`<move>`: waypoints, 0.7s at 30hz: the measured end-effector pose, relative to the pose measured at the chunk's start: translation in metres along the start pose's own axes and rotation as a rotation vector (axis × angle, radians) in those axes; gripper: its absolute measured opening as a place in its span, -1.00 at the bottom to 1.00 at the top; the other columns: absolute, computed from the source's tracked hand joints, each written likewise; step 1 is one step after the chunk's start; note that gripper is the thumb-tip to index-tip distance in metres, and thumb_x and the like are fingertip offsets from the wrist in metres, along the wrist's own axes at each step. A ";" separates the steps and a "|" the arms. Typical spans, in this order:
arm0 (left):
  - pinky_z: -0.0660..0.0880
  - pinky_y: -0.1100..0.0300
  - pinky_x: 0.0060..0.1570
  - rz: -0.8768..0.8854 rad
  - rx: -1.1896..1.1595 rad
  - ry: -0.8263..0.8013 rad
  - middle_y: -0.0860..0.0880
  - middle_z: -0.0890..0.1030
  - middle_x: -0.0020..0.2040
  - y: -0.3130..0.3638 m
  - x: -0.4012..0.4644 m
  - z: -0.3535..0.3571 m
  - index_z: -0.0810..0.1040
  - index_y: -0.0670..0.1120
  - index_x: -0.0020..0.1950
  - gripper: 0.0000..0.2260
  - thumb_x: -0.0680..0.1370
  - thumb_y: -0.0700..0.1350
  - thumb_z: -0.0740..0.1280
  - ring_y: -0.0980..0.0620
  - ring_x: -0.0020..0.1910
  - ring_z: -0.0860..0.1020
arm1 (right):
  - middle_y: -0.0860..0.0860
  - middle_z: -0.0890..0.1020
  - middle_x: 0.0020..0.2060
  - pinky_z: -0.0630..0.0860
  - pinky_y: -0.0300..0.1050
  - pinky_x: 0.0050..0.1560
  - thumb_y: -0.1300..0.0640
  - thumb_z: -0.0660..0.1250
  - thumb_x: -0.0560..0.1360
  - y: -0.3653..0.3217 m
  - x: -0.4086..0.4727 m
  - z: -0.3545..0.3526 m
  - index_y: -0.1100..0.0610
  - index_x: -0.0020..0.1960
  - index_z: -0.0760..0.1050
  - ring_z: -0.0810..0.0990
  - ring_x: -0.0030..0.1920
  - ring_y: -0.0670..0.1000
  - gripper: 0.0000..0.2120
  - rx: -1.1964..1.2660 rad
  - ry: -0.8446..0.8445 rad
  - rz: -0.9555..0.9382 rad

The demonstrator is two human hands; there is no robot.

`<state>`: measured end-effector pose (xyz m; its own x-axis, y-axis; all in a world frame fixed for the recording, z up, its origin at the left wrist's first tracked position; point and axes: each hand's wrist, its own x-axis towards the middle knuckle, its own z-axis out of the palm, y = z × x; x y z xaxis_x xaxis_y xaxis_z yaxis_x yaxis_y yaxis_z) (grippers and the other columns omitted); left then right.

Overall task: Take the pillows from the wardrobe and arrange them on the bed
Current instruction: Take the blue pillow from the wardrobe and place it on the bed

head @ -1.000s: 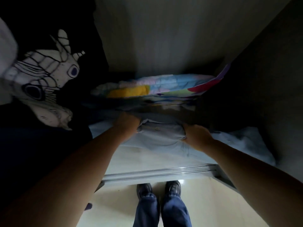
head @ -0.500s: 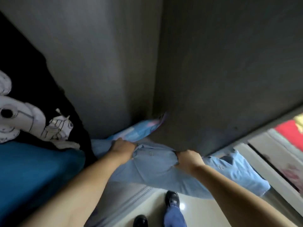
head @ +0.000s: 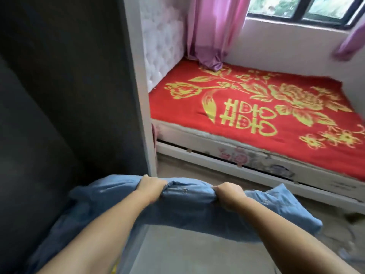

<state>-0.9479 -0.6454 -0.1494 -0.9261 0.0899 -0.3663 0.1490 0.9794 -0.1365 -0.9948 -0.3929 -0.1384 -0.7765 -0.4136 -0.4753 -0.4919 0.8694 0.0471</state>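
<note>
A light blue pillow [head: 187, 204] with small buttons is showing against the dark grey wardrobe [head: 65, 95]. A red blanket [head: 256, 107] patterned with yellow-gold flowers, leaves and a double-happiness character is covering the bed [head: 227, 155], whose white side is carrying faded pink roses. Pink-lilac curtains [head: 213, 30] are hanging beside a pale tufted headboard [head: 162, 46] and a black-framed window [head: 304, 12].
</note>
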 end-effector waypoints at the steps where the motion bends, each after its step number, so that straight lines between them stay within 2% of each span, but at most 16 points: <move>1: 0.39 0.07 0.07 0.020 0.018 0.015 -0.10 0.60 0.17 0.023 0.009 -0.012 0.48 0.03 0.17 -0.76 0.56 -0.17 0.16 -0.15 0.14 0.56 | 0.05 0.62 0.14 0.50 -0.07 0.03 0.02 0.23 0.53 0.025 -0.011 0.003 -0.02 0.23 0.51 0.60 0.15 0.15 -0.71 0.001 0.015 0.016; 6: 0.35 0.05 0.11 0.110 0.052 0.034 -0.04 0.59 0.20 0.128 0.056 -0.066 0.42 0.03 0.23 -0.74 0.56 -0.15 0.16 -0.10 0.20 0.53 | 0.03 0.63 0.12 0.42 -0.10 -0.08 0.00 0.21 0.51 0.143 -0.051 0.004 -0.12 0.24 0.48 0.60 0.13 0.14 -0.68 0.039 0.055 0.080; 11: 0.40 0.07 0.06 0.178 0.046 0.040 -0.06 0.61 0.18 0.203 0.099 -0.110 0.43 -0.01 0.20 -0.77 0.55 -0.10 0.19 -0.11 0.18 0.55 | 0.02 0.64 0.09 0.37 -0.11 -0.13 0.02 0.19 0.52 0.239 -0.064 -0.003 -0.10 0.20 0.51 0.60 0.10 0.12 -0.72 0.000 0.054 0.112; 15: 0.42 0.08 -0.03 0.207 0.033 0.032 -0.06 0.62 0.13 0.230 0.143 -0.142 0.44 0.00 0.18 -0.77 0.52 -0.09 0.22 -0.12 0.13 0.57 | 0.00 0.65 0.04 0.36 -0.12 -0.18 0.06 0.18 0.49 0.294 -0.049 -0.015 -0.10 0.14 0.51 0.61 0.06 0.11 -0.74 -0.007 0.084 0.135; 21: 0.47 0.11 -0.03 0.253 0.071 0.086 -0.04 0.64 0.11 0.237 0.258 -0.214 0.51 0.03 0.11 -0.74 0.47 0.07 0.30 -0.10 0.12 0.59 | -0.02 0.63 0.09 0.37 -0.11 -0.13 -0.01 0.19 0.49 0.374 0.007 -0.065 -0.12 0.16 0.50 0.59 0.12 0.11 -0.73 0.000 0.118 0.198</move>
<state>-1.2251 -0.3510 -0.0795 -0.8819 0.3484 -0.3175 0.4007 0.9089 -0.1157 -1.2093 -0.0884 -0.0668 -0.8987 -0.2635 -0.3506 -0.3251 0.9368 0.1294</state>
